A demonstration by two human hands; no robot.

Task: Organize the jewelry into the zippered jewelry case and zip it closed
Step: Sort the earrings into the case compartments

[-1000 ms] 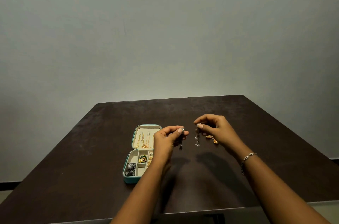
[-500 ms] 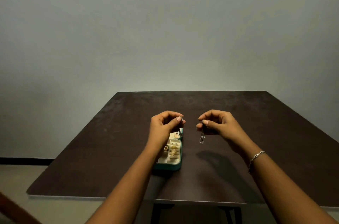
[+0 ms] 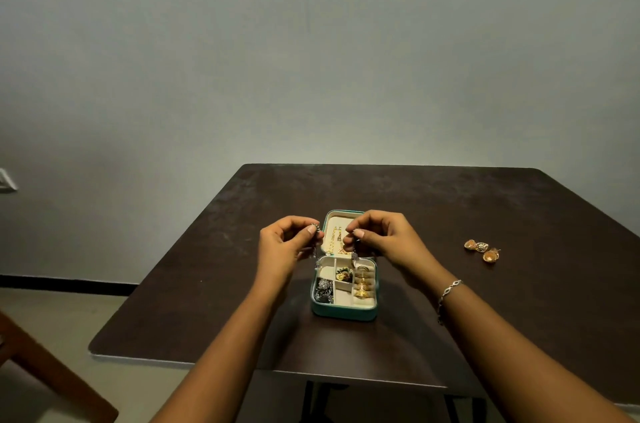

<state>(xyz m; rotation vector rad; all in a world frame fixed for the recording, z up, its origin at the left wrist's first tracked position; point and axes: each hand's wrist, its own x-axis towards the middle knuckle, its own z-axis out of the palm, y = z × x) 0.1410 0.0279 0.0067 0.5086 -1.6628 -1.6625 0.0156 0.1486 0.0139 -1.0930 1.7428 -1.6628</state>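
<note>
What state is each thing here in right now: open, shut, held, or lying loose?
Teal zippered jewelry case: open, lid swung back.
Left hand: pinching a silver drop earring.
Right hand: pinching a second silver drop earring above the case.
Gold rings: seated in the case's right-hand slot.
Three small gold pieces: loose on the dark brown table, outside the case.
Silver chain bracelet: worn on the right wrist.

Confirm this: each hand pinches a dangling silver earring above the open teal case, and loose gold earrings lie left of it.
Wrong side: the head view shows the loose gold earrings right of the teal case. The left hand and right hand do pinch dangling earrings above it.
</note>
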